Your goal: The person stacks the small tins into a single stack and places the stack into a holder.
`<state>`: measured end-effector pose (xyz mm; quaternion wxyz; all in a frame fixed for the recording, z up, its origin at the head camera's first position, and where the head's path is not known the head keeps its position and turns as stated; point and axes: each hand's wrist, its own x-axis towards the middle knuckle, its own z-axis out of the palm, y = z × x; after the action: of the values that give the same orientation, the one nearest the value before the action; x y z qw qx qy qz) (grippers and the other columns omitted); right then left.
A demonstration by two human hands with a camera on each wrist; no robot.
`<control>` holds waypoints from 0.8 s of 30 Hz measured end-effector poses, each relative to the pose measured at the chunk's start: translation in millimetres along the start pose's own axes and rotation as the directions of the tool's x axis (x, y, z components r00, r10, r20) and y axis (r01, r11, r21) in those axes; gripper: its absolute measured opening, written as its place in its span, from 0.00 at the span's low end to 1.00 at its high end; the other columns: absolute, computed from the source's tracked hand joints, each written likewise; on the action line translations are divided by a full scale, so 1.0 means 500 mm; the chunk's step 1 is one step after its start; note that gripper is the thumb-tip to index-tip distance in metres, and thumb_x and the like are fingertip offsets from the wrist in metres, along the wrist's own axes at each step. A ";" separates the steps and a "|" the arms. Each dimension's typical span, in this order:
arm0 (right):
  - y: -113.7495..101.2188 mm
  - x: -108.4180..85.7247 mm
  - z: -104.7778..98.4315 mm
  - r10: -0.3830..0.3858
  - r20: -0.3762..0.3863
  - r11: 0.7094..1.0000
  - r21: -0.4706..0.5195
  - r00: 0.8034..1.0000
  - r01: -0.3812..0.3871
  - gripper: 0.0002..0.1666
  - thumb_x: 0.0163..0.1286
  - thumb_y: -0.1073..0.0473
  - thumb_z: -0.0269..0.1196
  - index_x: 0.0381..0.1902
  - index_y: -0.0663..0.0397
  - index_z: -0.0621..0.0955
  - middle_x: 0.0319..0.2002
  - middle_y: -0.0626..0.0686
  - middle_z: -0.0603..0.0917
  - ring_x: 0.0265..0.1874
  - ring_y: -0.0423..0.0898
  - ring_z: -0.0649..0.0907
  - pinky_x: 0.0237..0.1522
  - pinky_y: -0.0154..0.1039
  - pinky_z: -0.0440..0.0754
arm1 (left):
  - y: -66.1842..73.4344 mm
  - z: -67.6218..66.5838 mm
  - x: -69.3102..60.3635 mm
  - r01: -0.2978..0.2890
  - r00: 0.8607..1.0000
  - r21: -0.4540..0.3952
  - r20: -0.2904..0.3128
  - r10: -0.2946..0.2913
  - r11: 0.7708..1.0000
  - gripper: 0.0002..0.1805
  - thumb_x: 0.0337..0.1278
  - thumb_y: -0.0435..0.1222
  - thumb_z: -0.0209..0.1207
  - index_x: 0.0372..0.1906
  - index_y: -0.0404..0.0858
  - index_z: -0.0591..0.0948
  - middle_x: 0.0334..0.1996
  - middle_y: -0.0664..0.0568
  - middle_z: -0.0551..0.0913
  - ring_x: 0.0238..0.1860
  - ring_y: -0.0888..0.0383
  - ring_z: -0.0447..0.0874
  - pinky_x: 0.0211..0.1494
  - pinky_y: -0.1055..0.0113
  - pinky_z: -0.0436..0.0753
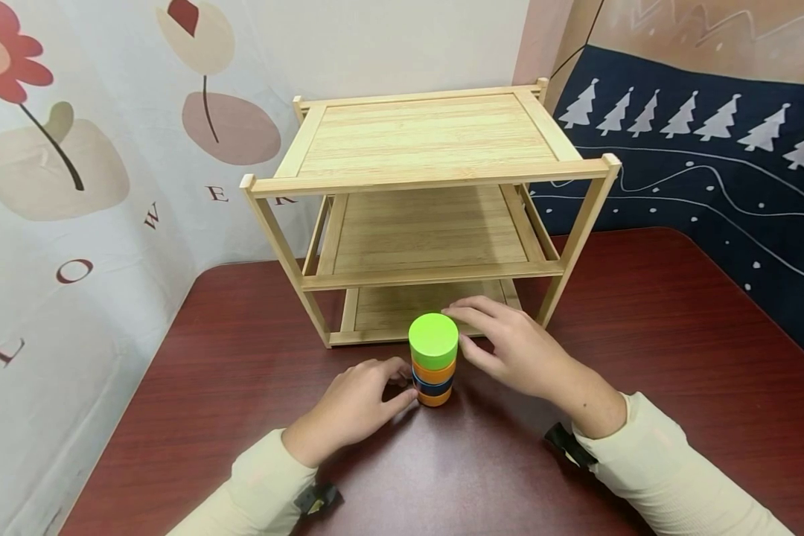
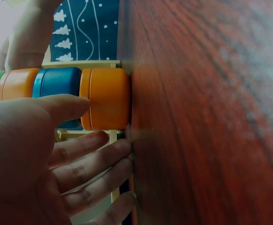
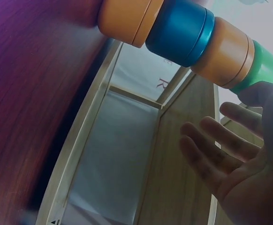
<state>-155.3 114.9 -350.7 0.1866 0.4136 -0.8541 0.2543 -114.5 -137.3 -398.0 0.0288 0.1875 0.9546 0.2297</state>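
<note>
Four-jar stack upright, three-tier wooden shelf behind; left hand wide at stack's base, right hand wide at stack's top; likely guarding against toppling

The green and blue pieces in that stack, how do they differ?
Colour: the green piece is bright lime, the blue piece deep blue.
Place: the green piece is topmost; the blue piece sits lower, between two orange pieces.
Top: the green piece's is uncovered, the blue piece's is covered.
Both are round and stacked upright.
</note>
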 end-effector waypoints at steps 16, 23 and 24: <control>0.000 -0.003 0.006 0.074 0.098 0.997 -0.021 0.992 -0.072 0.19 0.69 0.58 0.63 0.57 0.54 0.82 0.55 0.52 0.83 0.51 0.48 0.86 0.51 0.46 0.85 | 0.000 0.001 0.000 0.005 1.000 0.000 0.000 -0.005 1.000 0.14 0.62 0.52 0.63 0.47 0.49 0.83 0.41 0.62 0.89 0.47 0.60 0.86 0.49 0.54 0.83; 0.003 -0.004 0.011 0.065 0.143 0.997 -0.060 0.988 -0.057 0.17 0.69 0.58 0.62 0.55 0.53 0.83 0.51 0.51 0.84 0.47 0.47 0.87 0.49 0.45 0.85 | 0.000 0.001 0.000 0.000 1.000 -0.003 0.002 0.000 1.000 0.14 0.63 0.51 0.63 0.47 0.49 0.83 0.42 0.61 0.89 0.47 0.60 0.86 0.49 0.54 0.83; 0.004 -0.004 0.013 0.062 0.150 0.997 -0.062 0.987 -0.053 0.17 0.68 0.58 0.62 0.54 0.53 0.83 0.51 0.50 0.84 0.46 0.46 0.87 0.49 0.45 0.85 | 0.000 0.001 0.000 0.000 1.000 -0.003 0.001 0.000 1.000 0.14 0.63 0.51 0.63 0.47 0.49 0.83 0.42 0.61 0.89 0.47 0.60 0.86 0.49 0.54 0.83</control>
<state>-156.2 113.4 -357.4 0.1256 0.4014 -0.8844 0.2026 -114.4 -137.3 -398.3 0.0295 0.1874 0.9543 0.2309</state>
